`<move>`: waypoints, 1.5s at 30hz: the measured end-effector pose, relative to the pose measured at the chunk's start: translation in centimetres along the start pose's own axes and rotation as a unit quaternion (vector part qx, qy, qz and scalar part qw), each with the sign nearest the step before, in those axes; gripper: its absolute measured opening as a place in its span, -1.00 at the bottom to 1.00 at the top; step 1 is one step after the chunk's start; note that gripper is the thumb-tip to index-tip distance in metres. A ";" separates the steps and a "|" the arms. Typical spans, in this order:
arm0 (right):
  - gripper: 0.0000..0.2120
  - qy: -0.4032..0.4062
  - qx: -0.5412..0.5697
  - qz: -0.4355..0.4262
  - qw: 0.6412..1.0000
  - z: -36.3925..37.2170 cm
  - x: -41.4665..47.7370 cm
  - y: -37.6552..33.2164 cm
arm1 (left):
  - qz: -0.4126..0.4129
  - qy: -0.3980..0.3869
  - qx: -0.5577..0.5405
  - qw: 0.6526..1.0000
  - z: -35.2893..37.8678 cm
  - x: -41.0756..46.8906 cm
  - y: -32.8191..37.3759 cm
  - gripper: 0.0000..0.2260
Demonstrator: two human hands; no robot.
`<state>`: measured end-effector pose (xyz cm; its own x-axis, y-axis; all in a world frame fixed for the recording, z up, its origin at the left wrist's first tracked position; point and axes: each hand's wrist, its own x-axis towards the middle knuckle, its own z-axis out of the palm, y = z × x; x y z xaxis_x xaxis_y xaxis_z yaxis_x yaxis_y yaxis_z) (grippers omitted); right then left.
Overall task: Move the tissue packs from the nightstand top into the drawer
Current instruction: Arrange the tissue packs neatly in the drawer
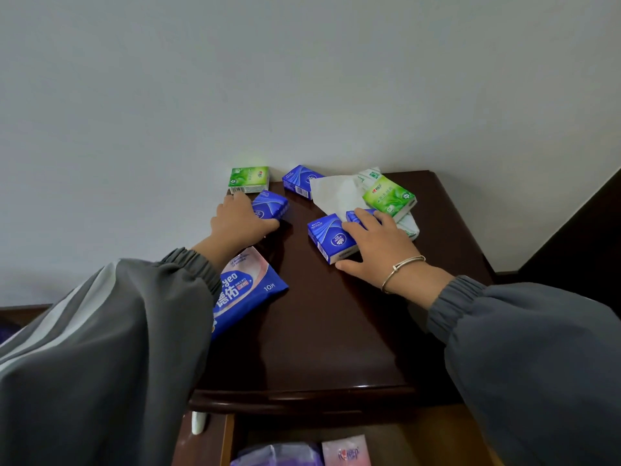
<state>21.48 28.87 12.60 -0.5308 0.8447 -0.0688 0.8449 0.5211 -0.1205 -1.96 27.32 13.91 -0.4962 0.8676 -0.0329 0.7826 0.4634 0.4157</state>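
Nightstand top (336, 331): four blue tissue packs (331, 235), two green tissue packs (389, 196), one flat wipes pack (247, 290), loose white tissue (336, 195); left hand (237, 223) palm-down, fingers curled round blue pack near wall; right hand (373, 245) spread flat over two blue packs, thumb at front edge; wipes pack reads "10"; drawer (420, 442) open below, pink packet (346, 452) inside.

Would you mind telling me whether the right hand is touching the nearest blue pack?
Touching. The head view shows the right hand lying on the blue pack, fingers over its top and thumb along its near edge, with no gap.
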 end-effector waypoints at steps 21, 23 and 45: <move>-0.46 0.241 0.110 -0.010 0.964 -5.6 -7.5 6.5 | 0.014 -0.034 -0.015 0.999 3.8 -11.0 10.5 -0.42; -0.47 0.241 0.116 0.003 0.963 -5.6 -7.3 6.8 | 0.009 -0.018 -0.008 1.000 4.8 -11.3 10.7 -0.43; -0.53 0.238 0.136 -0.096 0.957 -5.8 -0.1 2.8 | 0.068 0.058 -0.097 0.991 -1.2 -7.8 3.5 -0.30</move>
<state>24.29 30.97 18.06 -0.5289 0.7308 0.4315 0.6528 0.6752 -0.3434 4.20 21.98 16.77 -0.4398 0.8878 0.1355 0.7637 0.2903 0.5766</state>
